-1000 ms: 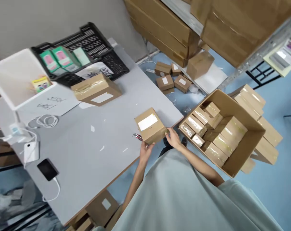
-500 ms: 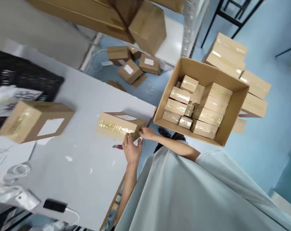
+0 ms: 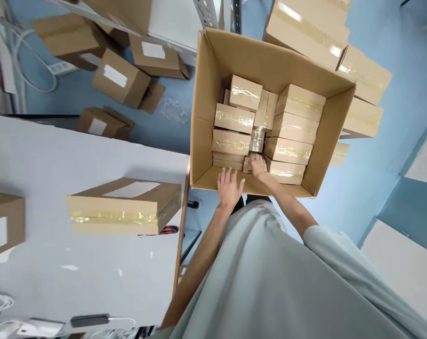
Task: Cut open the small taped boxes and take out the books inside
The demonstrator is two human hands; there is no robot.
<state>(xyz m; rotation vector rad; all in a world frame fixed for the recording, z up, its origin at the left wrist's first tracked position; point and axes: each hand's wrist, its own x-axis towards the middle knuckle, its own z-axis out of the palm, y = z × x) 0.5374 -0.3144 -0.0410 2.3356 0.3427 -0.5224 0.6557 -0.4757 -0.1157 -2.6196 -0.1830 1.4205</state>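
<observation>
- Several taped boxes [image 3: 293, 127] flank a small box [image 3: 247, 165] inside the large carton [image 3: 203, 117].
- Right hand [image 3: 260, 167] partly covers it, grip unclear.
- Left hand [image 3: 229, 189] spread at near rim.
- Bench [image 3: 103, 268] edge left, open floor [image 3: 358, 188] right.

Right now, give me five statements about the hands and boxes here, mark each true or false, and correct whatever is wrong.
1. The right hand is inside the large open carton. True.
2. A labelled box with yellowish tape lies on the table. True.
3. The left hand is gripping that labelled box. False: the left hand is at the carton's near edge, away from that box, and holds nothing visible.
4. Several taped boxes are inside the carton. True.
5. The red-handled tool is in the carton. False: the red-handled tool is on the table, partly hidden by the labelled box.
</observation>
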